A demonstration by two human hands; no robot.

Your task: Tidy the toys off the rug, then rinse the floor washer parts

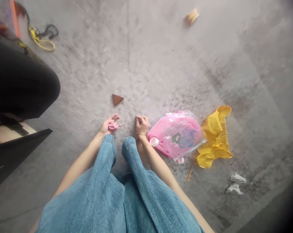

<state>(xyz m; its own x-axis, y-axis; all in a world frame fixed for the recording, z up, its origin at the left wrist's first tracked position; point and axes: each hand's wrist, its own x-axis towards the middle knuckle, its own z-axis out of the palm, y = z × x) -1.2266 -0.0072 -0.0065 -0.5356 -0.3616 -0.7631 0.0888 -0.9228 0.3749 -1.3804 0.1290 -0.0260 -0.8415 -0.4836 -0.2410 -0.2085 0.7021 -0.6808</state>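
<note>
I look down over my blue jeans [117,191] at a grey concrete floor [161,64]. My left hand [109,125] reaches past my left knee and holds a small pink toy piece [112,126] in its curled fingers. My right hand [141,124], with a thin gold bangle at the wrist, hangs beside my right knee with fingers folded in; what it grips, if anything, is hidden. Just right of it lies a pink plastic toy with white wheels inside a clear bag [177,136].
A yellow mesh cloth [215,139] lies right of the toy. A brown triangular piece [117,99] sits ahead of my hands. White scraps [236,183] lie at lower right, a tan block [192,16] far ahead, a yellow cord [41,40] and dark furniture [20,87] at left.
</note>
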